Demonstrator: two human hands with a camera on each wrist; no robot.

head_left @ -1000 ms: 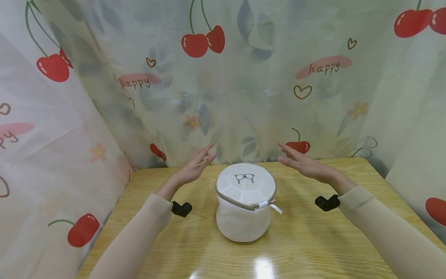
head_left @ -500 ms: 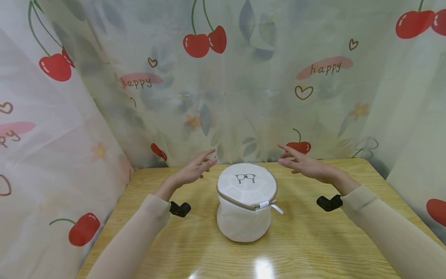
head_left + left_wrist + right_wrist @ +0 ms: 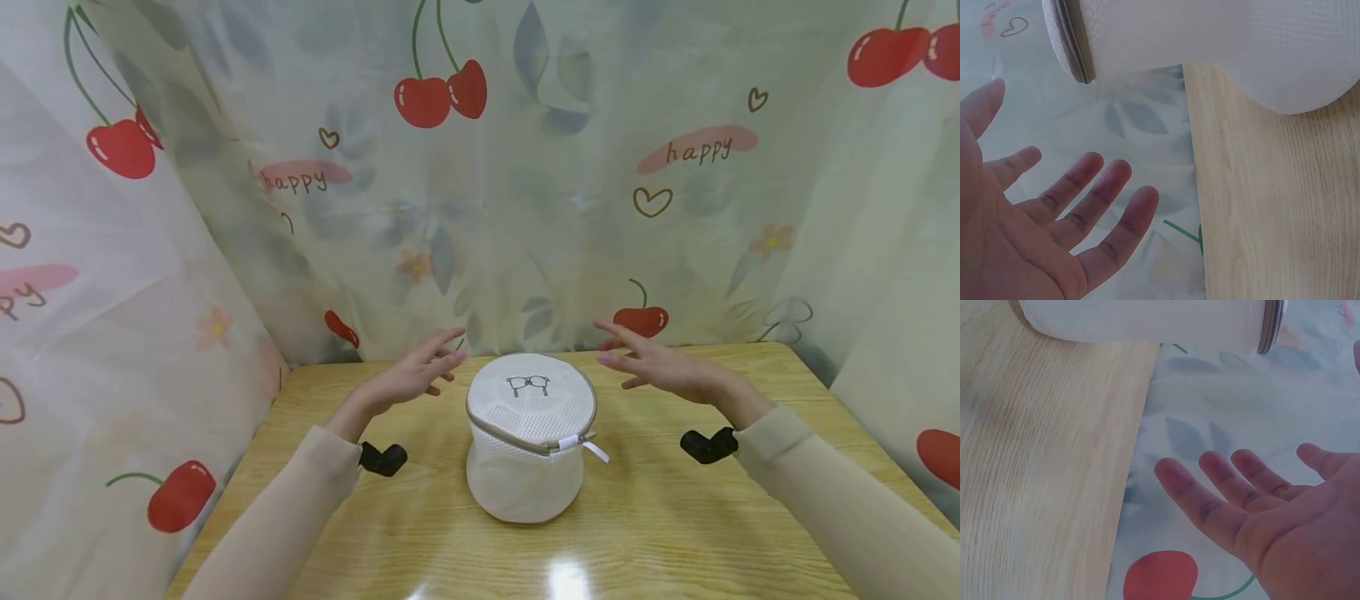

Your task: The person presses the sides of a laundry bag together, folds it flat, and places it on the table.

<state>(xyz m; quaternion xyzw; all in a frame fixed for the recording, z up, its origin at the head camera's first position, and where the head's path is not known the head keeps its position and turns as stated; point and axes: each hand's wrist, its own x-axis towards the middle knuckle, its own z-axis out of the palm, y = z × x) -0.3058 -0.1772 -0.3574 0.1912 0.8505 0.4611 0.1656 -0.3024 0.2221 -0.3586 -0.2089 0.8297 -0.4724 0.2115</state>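
Observation:
A white round mesh laundry bag (image 3: pixel 525 479) stands upright on the wooden table, its zipped lid bearing a line drawing of a bra. The zipper runs around the rim, with a white tab (image 3: pixel 596 451) at the front right. My left hand (image 3: pixel 408 377) hovers left of the bag, fingers spread and touching nothing. On the other side my right hand (image 3: pixel 667 367) hangs in the air, likewise spread and apart from the bag. Both wrist views show bare palms, with part of the bag (image 3: pixel 1297 56) above the left fingers and its side (image 3: pixel 1141 319) above the right ones.
The light wooden table (image 3: pixel 375 533) extends around the bag, its far edge close to a hanging curtain (image 3: pixel 510 208) printed with cherries, leaves and "happy". More curtain hangs along the left and right sides. Black wrist cameras (image 3: pixel 383 459) sit at both cuffs.
The fingers of both hands have spread a little apart, and the hands have sunk slightly. The laundry bag has stayed in place.

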